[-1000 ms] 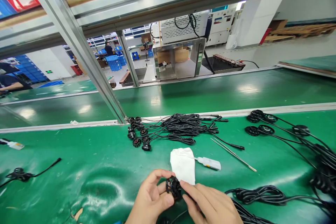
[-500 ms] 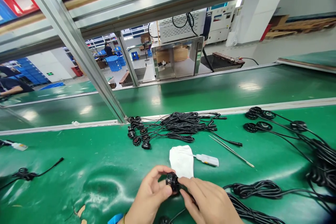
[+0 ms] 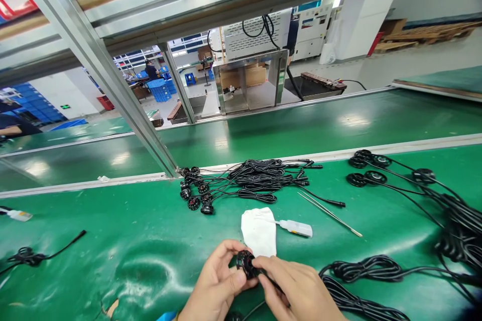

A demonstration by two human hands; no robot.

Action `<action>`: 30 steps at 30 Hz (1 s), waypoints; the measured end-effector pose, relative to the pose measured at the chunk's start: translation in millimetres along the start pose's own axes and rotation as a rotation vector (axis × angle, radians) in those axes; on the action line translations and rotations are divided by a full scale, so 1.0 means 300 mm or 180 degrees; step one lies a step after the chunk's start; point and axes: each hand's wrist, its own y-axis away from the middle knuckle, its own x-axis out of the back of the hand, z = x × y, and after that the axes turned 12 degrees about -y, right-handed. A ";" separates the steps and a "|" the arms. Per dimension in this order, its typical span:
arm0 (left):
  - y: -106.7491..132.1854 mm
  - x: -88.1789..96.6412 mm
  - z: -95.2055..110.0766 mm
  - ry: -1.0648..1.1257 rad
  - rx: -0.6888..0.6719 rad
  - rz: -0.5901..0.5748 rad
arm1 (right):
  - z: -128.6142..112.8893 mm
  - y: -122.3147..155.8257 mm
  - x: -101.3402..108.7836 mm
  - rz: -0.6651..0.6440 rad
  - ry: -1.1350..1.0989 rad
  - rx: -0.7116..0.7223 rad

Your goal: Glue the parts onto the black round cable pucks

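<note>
Low in the middle of the view, my left hand and my right hand pinch a small round black part between their fingertips, just above the green mat. A black cable runs from the part down under my right hand. Directly behind the part lies a folded white cloth, with a small white tube beside it.
A bundle of black cabled parts lies at the mat's far edge, thin metal tweezers to its right. More coiled cables crowd the right side. A slanted aluminium post rises at left. A lone cable lies far left.
The black part has turned slightly between my fingertips. My head has shifted a little, so the scene sits slightly lower and leftward.
</note>
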 end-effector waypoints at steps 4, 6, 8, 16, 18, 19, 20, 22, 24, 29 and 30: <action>-0.004 0.000 -0.005 -0.0232 -0.0285 -0.0029 | 0.000 0.004 -0.004 -0.0145 0.0075 -0.0071; -0.005 -0.005 0.004 -0.0253 -0.0325 0.0003 | 0.002 0.006 0.001 -0.0235 0.0110 -0.0130; -0.003 -0.013 0.016 -0.0215 -0.0287 0.0035 | 0.005 0.008 0.010 -0.0319 0.0024 -0.0342; 0.006 -0.025 0.034 -0.0145 -0.0021 0.0016 | 0.014 0.016 0.036 0.0083 -0.0298 -0.0496; 0.006 -0.025 0.031 -0.0263 -0.0021 0.0023 | 0.012 0.016 0.031 0.0142 -0.0239 -0.0464; 0.006 -0.026 0.029 -0.0321 -0.0034 0.0028 | 0.010 0.016 0.027 0.0157 -0.0189 -0.0448; 0.006 -0.027 0.027 -0.0371 -0.0050 0.0032 | 0.008 0.016 0.023 0.0176 -0.0139 -0.0425; 0.006 -0.028 0.023 -0.0423 -0.0083 0.0042 | 0.005 0.014 0.016 0.0243 -0.0045 -0.0342; 0.007 -0.028 0.020 -0.0401 -0.0093 0.0048 | 0.005 0.014 0.012 0.0292 0.0044 -0.0276; 0.011 -0.024 0.025 -0.0114 0.0256 -0.0102 | 0.016 0.022 0.015 0.0253 -0.0053 -0.0470; 0.012 -0.023 0.028 -0.0073 0.0304 -0.0138 | 0.018 0.022 0.018 0.0245 -0.0100 -0.0500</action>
